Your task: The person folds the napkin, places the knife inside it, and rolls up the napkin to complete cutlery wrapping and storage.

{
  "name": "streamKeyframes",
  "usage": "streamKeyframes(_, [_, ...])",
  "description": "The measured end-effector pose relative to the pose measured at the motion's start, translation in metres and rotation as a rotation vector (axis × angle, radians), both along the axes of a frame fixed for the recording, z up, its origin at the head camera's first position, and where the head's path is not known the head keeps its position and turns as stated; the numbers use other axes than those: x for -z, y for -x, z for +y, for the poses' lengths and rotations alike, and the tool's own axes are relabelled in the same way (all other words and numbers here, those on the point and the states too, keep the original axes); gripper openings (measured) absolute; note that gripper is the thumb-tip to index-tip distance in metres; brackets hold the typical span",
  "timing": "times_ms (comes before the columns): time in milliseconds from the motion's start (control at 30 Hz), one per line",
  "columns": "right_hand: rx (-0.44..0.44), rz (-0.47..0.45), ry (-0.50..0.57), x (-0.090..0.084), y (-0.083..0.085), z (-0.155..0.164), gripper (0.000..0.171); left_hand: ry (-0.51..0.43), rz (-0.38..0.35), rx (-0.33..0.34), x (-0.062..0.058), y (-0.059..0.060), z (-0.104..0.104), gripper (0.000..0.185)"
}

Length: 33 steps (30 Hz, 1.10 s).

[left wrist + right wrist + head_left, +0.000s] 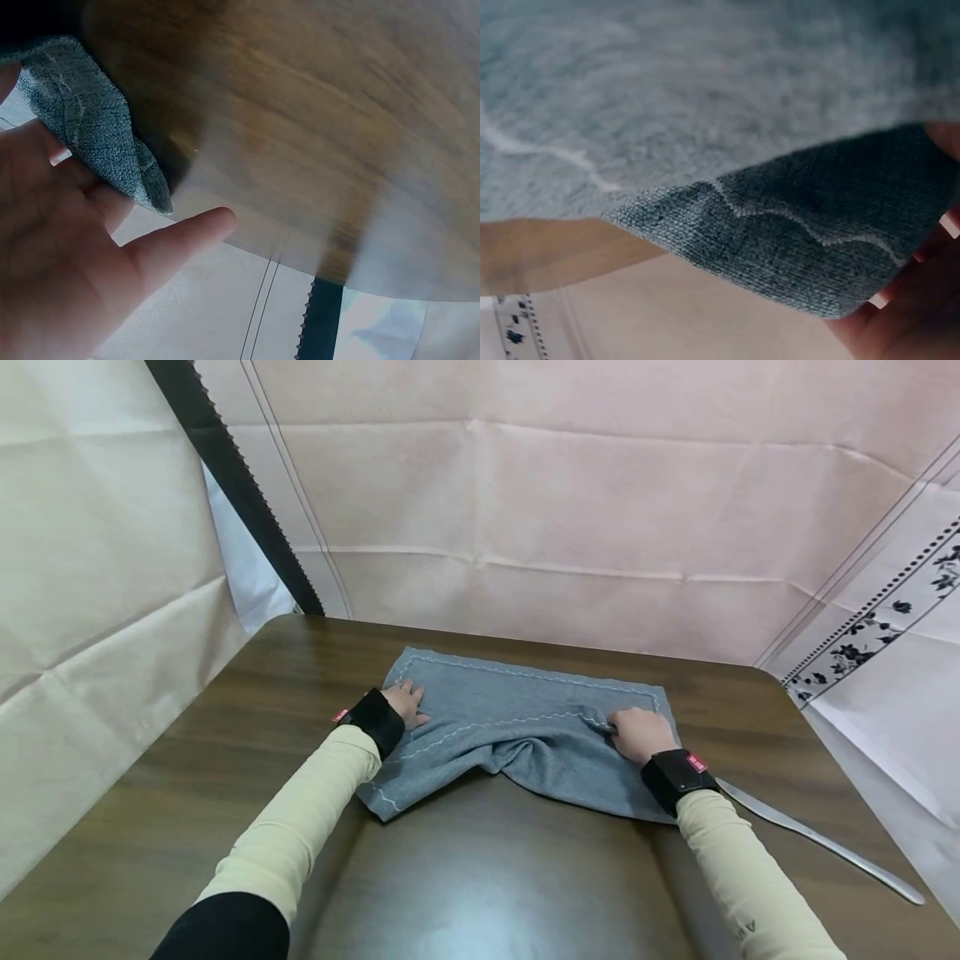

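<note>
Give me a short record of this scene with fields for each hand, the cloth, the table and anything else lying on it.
left hand: grips the cloth's left edge
right hand: grips a folded-over edge of the cloth, fingers curled
cloth: grey-blue, pale wavy stitching, partly folded, bunched in the middle
table: dark wood, glossy
knife: metal, lies on the table right of the right forearm, apart from the cloth
backdrop: pale creased sheets

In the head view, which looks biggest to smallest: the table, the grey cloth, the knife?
1. Table, by far the largest.
2. Grey cloth, held by both hands.
3. Knife, long but thin, smallest in area.
</note>
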State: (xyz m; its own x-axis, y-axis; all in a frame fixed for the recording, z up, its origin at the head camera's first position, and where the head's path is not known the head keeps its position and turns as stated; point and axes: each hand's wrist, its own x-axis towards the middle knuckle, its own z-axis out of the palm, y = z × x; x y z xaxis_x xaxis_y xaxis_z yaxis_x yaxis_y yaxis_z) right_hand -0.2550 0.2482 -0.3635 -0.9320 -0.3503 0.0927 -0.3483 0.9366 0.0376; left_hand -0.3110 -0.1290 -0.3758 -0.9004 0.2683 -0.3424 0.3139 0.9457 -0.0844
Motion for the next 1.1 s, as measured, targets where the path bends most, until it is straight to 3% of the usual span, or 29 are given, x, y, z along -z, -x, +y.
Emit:
streamKeyframes(167, [-0.075,0.084,-0.041,-0.002,-0.027,-0.004,0.013,0.020,-0.021,-0.009,0.029,0.032,-0.009,0.069])
streamKeyframes(200, [-0.087,0.101,-0.049,-0.001,-0.033,-0.004,0.012,0.022,-0.014,-0.003,0.041,0.042,-0.012,0.072])
streamKeyframes(300, [-0.122,0.140,-0.075,0.002,-0.051,-0.004,0.008,0.009,-0.007,0.000,0.058,0.059,-0.017,0.079])
streamKeyframes(333, [-0.135,0.152,-0.080,0.003,-0.057,-0.003,0.007,0.005,-0.015,-0.003,0.058,0.060,-0.016,0.080])
streamKeyframes(400, [-0.157,0.170,-0.081,0.005,-0.069,-0.002,0.007,-0.007,-0.007,0.001,0.053,0.056,-0.015,0.080])
streamKeyframes(500, [-0.184,0.181,-0.058,0.006,-0.087,0.000,0.009,-0.029,-0.035,-0.016,0.027,0.035,-0.007,0.074])
streamKeyframes(533, [-0.190,0.180,-0.047,0.005,-0.092,0.001,0.010,-0.026,-0.056,-0.031,0.013,0.024,-0.002,0.070])
streamKeyframes(667, [-0.216,0.182,-0.030,0.003,-0.113,0.004,0.012,-0.034,-0.008,-0.007,-0.008,-0.002,0.002,0.064])
streamKeyframes(833, [-0.270,0.214,-0.044,0.004,-0.136,0.008,0.019,-0.035,0.017,0.005,-0.016,-0.015,0.003,0.063])
streamKeyframes(1100, [-0.402,0.224,-0.016,0.007,-0.164,0.018,0.028,-0.014,0.003,0.011,-0.018,-0.013,0.004,0.061])
